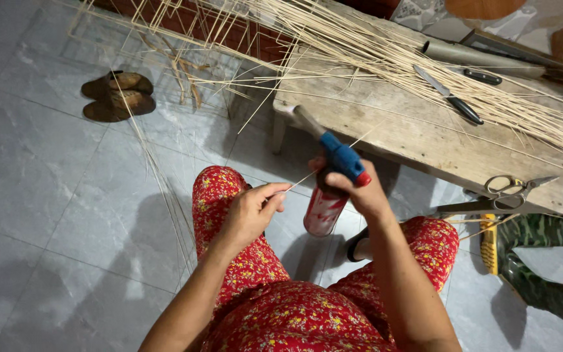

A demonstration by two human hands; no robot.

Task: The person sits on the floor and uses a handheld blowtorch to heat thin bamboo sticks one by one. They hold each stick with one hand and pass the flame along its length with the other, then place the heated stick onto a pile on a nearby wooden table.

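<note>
My right hand (353, 189) grips a gas torch (332, 171): a red and white canister with a blue head and a metal nozzle that points up and left. My left hand (250, 210) pinches a thin bamboo stick (333, 156) by its near end. The stick runs up and right, passing behind the torch head. Both hands are above my knees, which are in red floral trousers.
A low wooden bench (386, 124) stands ahead, with a big bundle of bamboo sticks (386, 52), two black-handled knives (451, 98), a grey tube (483, 58) and scissors (500, 195). Brown sandals (117, 96) lie on the grey tiles at the left. Another person's camouflage leg (548, 261) is at the right.
</note>
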